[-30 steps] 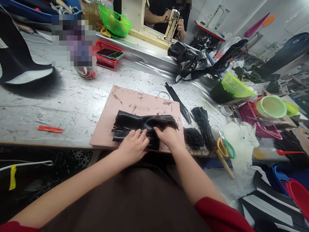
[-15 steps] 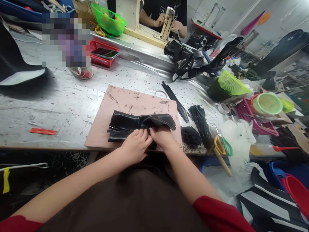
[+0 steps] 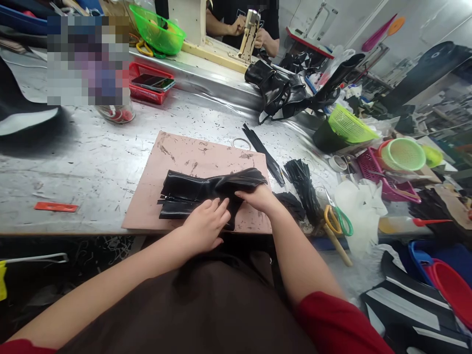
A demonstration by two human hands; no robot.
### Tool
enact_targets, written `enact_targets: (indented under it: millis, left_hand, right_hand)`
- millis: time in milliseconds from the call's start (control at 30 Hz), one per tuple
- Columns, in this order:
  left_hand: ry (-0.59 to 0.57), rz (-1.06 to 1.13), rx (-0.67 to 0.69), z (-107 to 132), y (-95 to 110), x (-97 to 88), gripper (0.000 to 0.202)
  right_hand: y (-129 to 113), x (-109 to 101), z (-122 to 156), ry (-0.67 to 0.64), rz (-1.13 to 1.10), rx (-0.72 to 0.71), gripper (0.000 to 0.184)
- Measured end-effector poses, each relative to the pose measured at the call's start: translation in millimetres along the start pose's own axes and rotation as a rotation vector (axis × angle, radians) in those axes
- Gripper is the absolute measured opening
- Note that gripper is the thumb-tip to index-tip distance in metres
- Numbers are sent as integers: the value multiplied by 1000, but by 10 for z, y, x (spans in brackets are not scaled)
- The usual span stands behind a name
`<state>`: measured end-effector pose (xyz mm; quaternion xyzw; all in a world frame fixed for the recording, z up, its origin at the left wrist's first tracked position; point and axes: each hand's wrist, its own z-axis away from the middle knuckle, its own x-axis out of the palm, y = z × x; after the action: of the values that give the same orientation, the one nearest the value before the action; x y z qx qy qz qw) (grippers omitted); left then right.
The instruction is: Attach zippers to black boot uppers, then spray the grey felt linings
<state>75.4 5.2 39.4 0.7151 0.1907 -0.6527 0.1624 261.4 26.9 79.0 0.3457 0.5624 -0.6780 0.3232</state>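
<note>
A shiny black leather boot upper (image 3: 188,186) lies across a pinkish board (image 3: 143,191) at the table's front edge. What looks like a zipper slit runs along its left half. My left hand (image 3: 208,221) rests on the near side of the leather, its fingers stretched over it and the thumb toward me. On the right, my right hand (image 3: 256,196) grips the leather's edge between thumb and fingers, lifting that end a little. Its fingers are partly hidden under the leather.
Black strips (image 3: 302,187) and scissors (image 3: 334,219) lie right of the board, above a wooden handle (image 3: 338,246). An orange-red tool (image 3: 55,207) is on the left. Behind are a red basket (image 3: 147,96), black boots (image 3: 276,88) and a co-worker's hands (image 3: 239,25) at a sewing machine.
My right hand has moved right and slightly up along the leather, raising its right end. The left hand's fingers have spread a little. The whole view has shifted slightly.
</note>
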Motion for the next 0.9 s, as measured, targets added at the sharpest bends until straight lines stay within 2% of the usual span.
enact_targets:
  millis: [233, 333, 467, 733, 800, 900]
  left_hand:
    - [-59, -41, 7, -132, -28, -117, 54]
    - [-56, -69, 16, -156, -27, -112, 54]
    - [-60, -96, 19, -155, -14, -87, 55]
    - [-55, -76, 4, -162, -11, -124, 53]
    - [-43, -69, 0, -157, -13, -123, 53]
    - [-4, -65, -10, -149, -27, -96, 62]
  right_hand:
    - [40, -84, -162, -80, -111, 27, 40]
    - [59, -176, -232, -162, -121, 6, 50]
    - [75, -243, -258, -188, -68, -43, 57]
    - [259, -54, -218, -115, 101, 48, 59]
    - [319, 2, -198, -49, 118, -5, 57]
    - [349, 19, -166, 12, 177, -210, 52]
